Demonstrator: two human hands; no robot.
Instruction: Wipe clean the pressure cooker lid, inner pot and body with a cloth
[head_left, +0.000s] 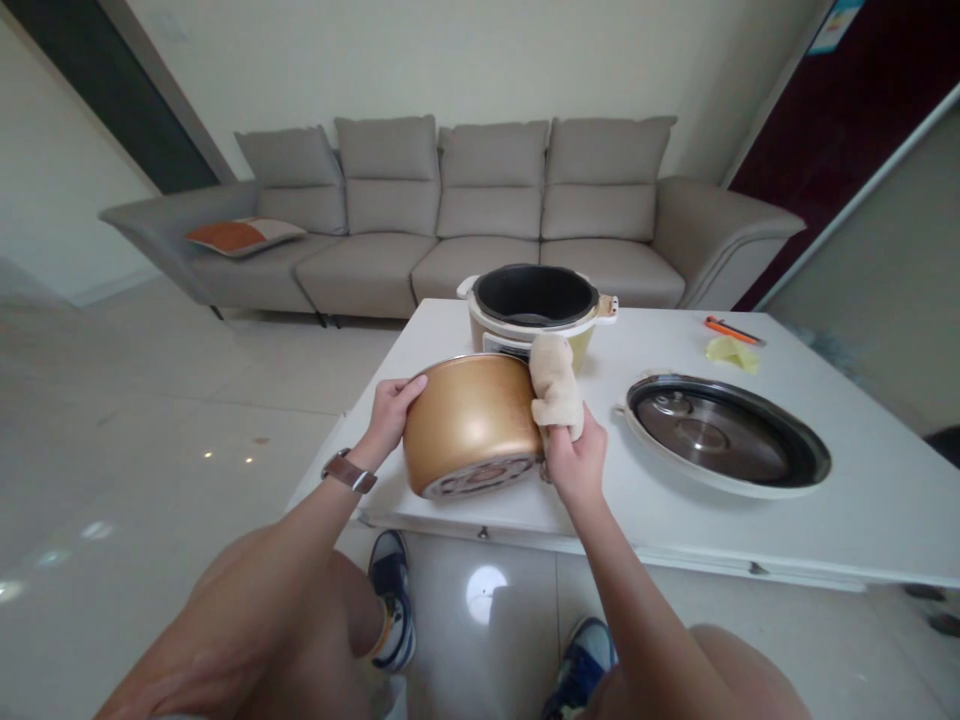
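A gold-coloured pot [472,415] is held tilted between two bare hands over the near edge of a white desk [847,400], its underside turned toward the wearer at 6 o'clock and its mouth tipped away toward 12; whether its lower edge touches the desk cannot be told. The left hand [391,408] grasps the rim side at 9 o'clock, thumb on the outer wall. The right hand [581,455] grips a cream cloth [555,380] against the wall at 3 o'clock, its fingertips hidden. Just beyond the pot, at about 1 o'clock, stands a cooker body [487,325], dark inside. Both hands are on the pot, but the right is nearer the round lid [701,433], inner face up at 3 o'clock.
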